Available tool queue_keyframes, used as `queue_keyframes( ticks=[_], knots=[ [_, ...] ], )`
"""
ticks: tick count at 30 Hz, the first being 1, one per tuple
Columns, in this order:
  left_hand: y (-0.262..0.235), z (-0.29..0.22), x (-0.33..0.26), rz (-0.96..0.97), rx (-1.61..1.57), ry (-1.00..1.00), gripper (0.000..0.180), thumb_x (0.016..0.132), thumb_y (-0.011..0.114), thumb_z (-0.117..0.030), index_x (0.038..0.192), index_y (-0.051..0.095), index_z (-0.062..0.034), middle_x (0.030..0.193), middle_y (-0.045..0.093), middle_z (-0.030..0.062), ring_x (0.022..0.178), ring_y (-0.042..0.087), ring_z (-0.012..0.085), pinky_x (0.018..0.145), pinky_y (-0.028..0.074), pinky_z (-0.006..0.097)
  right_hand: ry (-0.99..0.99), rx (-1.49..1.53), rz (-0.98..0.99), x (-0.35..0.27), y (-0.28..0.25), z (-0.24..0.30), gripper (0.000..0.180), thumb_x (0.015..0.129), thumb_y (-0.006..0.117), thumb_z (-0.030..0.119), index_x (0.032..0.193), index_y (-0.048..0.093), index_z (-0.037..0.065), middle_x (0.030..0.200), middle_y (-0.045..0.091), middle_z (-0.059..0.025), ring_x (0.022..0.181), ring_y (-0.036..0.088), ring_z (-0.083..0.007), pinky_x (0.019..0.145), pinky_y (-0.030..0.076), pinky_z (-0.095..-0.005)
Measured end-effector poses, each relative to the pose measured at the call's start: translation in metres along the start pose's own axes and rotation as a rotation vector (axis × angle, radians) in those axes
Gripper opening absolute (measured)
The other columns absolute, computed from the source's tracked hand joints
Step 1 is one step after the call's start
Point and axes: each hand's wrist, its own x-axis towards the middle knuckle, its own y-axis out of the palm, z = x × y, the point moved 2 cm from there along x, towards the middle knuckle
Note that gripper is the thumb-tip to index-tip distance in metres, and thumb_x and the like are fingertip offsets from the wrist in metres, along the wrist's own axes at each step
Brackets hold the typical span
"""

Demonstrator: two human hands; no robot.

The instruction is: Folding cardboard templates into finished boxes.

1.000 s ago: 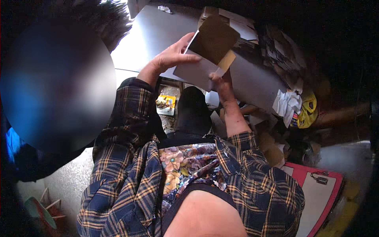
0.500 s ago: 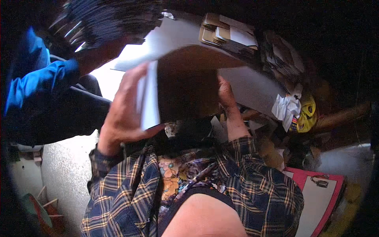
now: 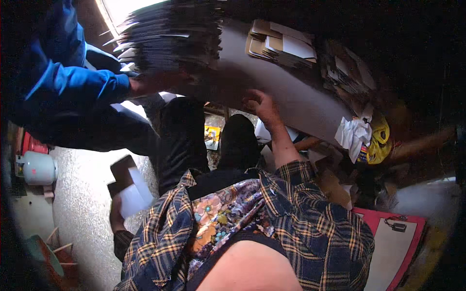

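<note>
My left hand (image 3: 117, 214), down at my left side over the pale floor, grips a folded cardboard piece (image 3: 136, 191), white on one face and dark brown on another. Most of that hand's fingers are hidden behind the card. My right hand (image 3: 263, 110) is raised over the near edge of the grey table (image 3: 296, 97). Its fingers are loosely bent and apart, and nothing shows between them. Beyond it, a tall stack of flat cardboard sheets (image 3: 170, 43) rises at the table's left. Folded white-and-brown cardboard pieces (image 3: 281, 43) lie at the far side.
A co-worker's blue sleeve (image 3: 92, 87) reaches from the left, its hand low against the stack. More cardboard (image 3: 347, 68), crumpled white paper (image 3: 353, 133) and a yellow bag (image 3: 379, 140) sit at the right. A grey gas cylinder (image 3: 39, 167) stands left; a pink-edged board (image 3: 395, 242) lies lower right.
The cardboard piece has gone from between both hands in front of me down to my left side, in my left hand. My right hand has let go and moved slightly left and farther out.
</note>
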Motion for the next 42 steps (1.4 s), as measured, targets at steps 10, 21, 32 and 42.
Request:
queue_keyframes(
  ticks=[10,21,32,42],
  knots=[
    [0.084,0.173,0.064,0.213,0.284,-0.363,0.081,0.070,0.067,-0.039,0.133,0.034,0.0020,0.123,0.049,0.0228,0.113,0.050,0.0292,0.093,0.041,0.039,-0.005,0.144,-0.022,0.002,-0.005,-0.015,0.034,0.078,0.059,0.007,0.112,0.058,0.001,0.096,0.063,-0.0080,0.085,0.060,-0.0157,0.077,0.048,-0.0283],
    [0.078,0.005,0.152,0.042,0.190,0.154,0.054,0.077,0.063,-0.033,0.118,0.052,0.0011,0.101,0.062,0.0228,0.094,0.062,0.0286,0.082,0.047,0.037,0.038,0.306,-0.015,-0.010,0.000,0.007,0.029,0.079,0.054,0.001,0.107,0.059,0.001,0.087,0.062,-0.0054,0.075,0.059,-0.0113,0.068,0.049,-0.0237],
    [0.043,-0.349,0.102,-0.351,-0.162,0.996,0.015,0.086,0.057,-0.015,0.081,0.059,-0.0011,0.063,0.055,0.0057,0.057,0.051,0.0099,0.054,0.041,0.026,0.049,0.339,-0.037,-0.011,0.000,0.009,0.027,0.079,0.054,0.000,0.106,0.060,0.003,0.088,0.060,-0.0048,0.074,0.059,-0.0107,0.067,0.050,-0.0238],
    [0.155,-0.547,0.102,0.211,0.011,1.303,0.024,0.083,0.061,-0.024,0.086,0.060,0.0000,0.072,0.059,0.0158,0.061,0.055,0.0259,0.058,0.045,0.035,0.000,0.340,-0.061,-0.008,-0.007,-0.007,0.028,0.078,0.053,0.000,0.105,0.059,0.004,0.085,0.061,-0.0048,0.071,0.057,-0.0104,0.063,0.049,-0.0239]
  ],
)
